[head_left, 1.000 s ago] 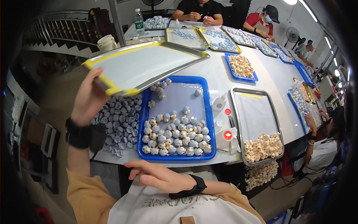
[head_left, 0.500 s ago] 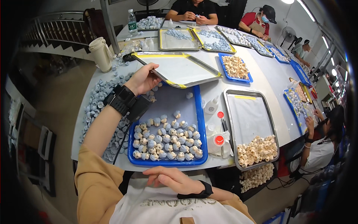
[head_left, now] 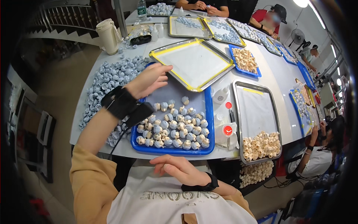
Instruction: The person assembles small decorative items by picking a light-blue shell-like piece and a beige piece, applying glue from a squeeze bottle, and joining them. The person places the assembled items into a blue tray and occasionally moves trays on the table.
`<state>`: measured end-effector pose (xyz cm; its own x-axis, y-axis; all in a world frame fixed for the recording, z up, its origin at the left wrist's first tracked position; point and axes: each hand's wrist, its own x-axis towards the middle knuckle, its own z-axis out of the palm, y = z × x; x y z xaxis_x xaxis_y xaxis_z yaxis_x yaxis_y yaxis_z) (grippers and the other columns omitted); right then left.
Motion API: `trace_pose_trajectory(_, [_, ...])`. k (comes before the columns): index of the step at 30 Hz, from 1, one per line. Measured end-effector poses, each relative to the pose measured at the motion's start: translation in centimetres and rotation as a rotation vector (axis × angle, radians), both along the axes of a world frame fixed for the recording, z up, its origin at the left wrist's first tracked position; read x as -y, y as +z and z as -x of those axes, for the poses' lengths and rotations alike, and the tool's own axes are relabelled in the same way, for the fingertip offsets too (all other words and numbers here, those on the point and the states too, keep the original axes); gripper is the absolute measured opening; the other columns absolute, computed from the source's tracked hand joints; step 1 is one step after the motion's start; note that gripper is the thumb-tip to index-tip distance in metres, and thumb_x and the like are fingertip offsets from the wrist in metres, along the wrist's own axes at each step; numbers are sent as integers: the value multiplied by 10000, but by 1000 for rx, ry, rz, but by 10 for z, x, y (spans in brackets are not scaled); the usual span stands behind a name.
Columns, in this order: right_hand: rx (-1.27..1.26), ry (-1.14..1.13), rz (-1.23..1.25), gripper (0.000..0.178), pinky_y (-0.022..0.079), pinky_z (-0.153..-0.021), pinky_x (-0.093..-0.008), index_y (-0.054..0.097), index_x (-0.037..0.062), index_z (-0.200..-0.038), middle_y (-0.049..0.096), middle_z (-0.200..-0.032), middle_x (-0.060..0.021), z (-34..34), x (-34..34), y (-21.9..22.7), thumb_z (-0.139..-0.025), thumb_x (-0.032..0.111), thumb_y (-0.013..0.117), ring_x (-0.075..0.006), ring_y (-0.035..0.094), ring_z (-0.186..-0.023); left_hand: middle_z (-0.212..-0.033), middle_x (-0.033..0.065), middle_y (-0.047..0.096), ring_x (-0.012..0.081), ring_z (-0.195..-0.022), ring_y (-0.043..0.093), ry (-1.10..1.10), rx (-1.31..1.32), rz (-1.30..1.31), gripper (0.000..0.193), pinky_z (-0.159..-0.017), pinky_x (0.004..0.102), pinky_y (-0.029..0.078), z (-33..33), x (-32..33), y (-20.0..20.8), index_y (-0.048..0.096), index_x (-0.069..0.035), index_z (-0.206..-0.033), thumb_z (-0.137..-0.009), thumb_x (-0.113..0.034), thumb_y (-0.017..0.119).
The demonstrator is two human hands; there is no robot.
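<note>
My left hand [head_left: 149, 79] hovers beside the left edge of a metal tray [head_left: 217, 76] lined with white sheet and yellow tape. Its fingers are stretched out and hold nothing. The tray lies askew, its near corner over the far part of a blue tray [head_left: 209, 128]. Inside the blue tray sit several small round figures [head_left: 173, 133] in pale blue and cream, grouped toward its near side. My right hand [head_left: 182, 170] rests in front of my body, near the blue tray's front edge, fingers extended and nothing in them.
Pale blue cup-shaped pieces [head_left: 108, 80] are heaped at left. A metal tray [head_left: 276, 112] with cream pieces [head_left: 261, 145] stands at right, beside a white bottle [head_left: 221, 95] and a red-topped jar [head_left: 227, 130]. A blue tray of cream pieces [head_left: 245, 59] lies behind. Co-workers sit around the table.
The lined metal tray was tilted up in my left hand; now it lies lower and flatter, let go. My left hand has opened beside it. My right hand stays nearly in place.
</note>
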<state>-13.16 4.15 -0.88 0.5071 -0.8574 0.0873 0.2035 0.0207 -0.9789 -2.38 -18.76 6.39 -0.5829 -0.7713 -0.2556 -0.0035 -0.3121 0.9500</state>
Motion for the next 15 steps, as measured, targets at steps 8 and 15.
trace_pose_trajectory(8, [-237,-210,299,274,447,-669,-313,580,-21,-1065,621,-855,-119,69,-31,47,-824,104,538,-238,574,-741,-1368,195,294,342,-1272,284,341,962,1038,863,-1036,427,227,-187,-124,10,354,-51,-1317,-617,-369,746])
trace_pose_trajectory(15, [49,-750,283,271,428,-568,-288,594,-74,-855,614,-677,-156,71,-28,35,-847,184,511,-204,550,-608,-1403,220,162,424,-1242,248,488,1317,954,888,-1009,497,234,-208,-140,-101,263,-51,-1355,-629,-210,750])
